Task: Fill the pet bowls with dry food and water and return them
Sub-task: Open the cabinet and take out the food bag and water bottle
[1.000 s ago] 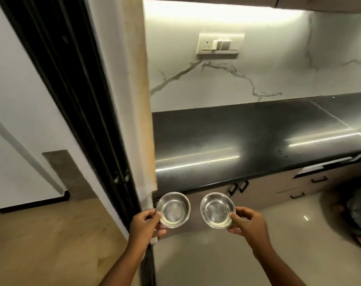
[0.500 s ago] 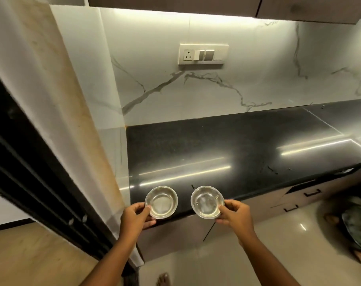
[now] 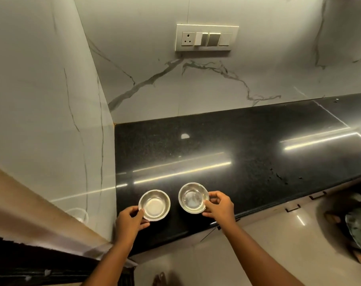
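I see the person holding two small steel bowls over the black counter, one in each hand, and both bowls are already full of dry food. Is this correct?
Not quite. In the head view both bowls are empty: the left bowl and the right bowl show only bare shiny metal. The rest holds: the left hand and right hand each hold one over the black counter.
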### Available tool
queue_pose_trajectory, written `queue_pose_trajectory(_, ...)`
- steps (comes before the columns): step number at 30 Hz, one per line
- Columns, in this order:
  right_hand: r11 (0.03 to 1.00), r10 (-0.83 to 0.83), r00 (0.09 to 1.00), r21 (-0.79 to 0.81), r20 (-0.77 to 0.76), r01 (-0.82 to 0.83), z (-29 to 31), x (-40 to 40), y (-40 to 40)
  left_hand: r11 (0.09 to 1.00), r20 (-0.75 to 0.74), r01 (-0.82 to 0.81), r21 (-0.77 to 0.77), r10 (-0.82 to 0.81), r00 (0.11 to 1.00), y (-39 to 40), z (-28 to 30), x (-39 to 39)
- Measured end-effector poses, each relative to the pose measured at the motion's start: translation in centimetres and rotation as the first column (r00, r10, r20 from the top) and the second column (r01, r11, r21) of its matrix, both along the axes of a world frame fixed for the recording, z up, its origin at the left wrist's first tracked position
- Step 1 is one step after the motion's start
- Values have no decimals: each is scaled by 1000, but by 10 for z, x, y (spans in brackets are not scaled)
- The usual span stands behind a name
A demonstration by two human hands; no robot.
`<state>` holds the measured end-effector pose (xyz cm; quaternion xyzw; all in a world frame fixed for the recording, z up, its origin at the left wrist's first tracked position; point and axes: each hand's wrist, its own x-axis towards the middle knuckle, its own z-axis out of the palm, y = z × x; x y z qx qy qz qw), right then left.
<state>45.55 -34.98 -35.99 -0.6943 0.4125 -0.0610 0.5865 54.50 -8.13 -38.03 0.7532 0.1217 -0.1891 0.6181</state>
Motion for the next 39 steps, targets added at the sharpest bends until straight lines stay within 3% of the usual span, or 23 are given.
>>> queue_pose_trajectory(12,981,193,979,28,-64,-192,-18,22,-14,987,-13,-90,130,93,996,2,-1,5)
queue_pose_trajectory(16,963,250,964,-81,-93,-258,-22,17,-28,950,28,-168,263,167,986,1,-7,-8)
queue_pose_trajectory(19,920,291,952,-245,-95,-306,-13,13,-56,890,173,-234,391,178,969,-14,4,-15)
queue_pose_trajectory(22,876,318,948,-372,-30,-306,19,23,-91,885,311,-255,389,134,941,-51,28,-8)
queue_pose_trajectory(27,813,384,915,-516,127,-270,85,43,-145,956,389,-120,269,6,921,-142,84,1)
queue_pose_trajectory(32,739,485,801,-654,351,-161,171,63,-190,990,456,24,139,-85,886,-233,159,18)
queue_pose_trajectory(37,587,569,662,-805,487,89,270,76,-224,986,557,121,-117,-36,830,-316,259,40)
queue_pose_trajectory(39,550,591,609,-817,528,174,306,82,-234,944,567,170,-281,21,823,-347,301,48)
